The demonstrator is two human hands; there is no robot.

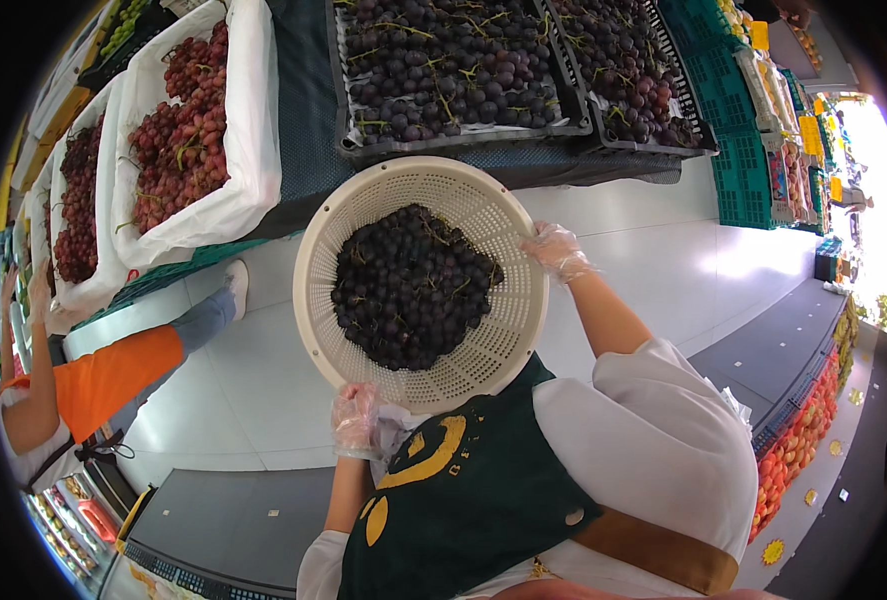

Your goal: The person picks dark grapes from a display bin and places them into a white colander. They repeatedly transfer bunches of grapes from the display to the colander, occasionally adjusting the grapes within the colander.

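Note:
A round cream plastic basket (322, 315) with perforated walls is held in front of my body. Dark purple grapes (413, 292) with green stems lie heaped in its bottom. Wearing a clear plastic glove, my left hand (356, 420) grips the rim on the near side. My right hand (559, 251), gloved the same way, has hold of the rim at the right. The basket's far edge overlaps the front of a display stand, close to a black crate (462, 140) of dark grapes; whether they touch I cannot tell.
Another black crate (702, 142) of dark grapes adjoins on the right. White-lined boxes (252, 150) of red grapes stand left. A person in an orange apron (124, 375) works beside them. Low dark display platforms (241, 517) lie behind me, with green crates (743, 180) at far right.

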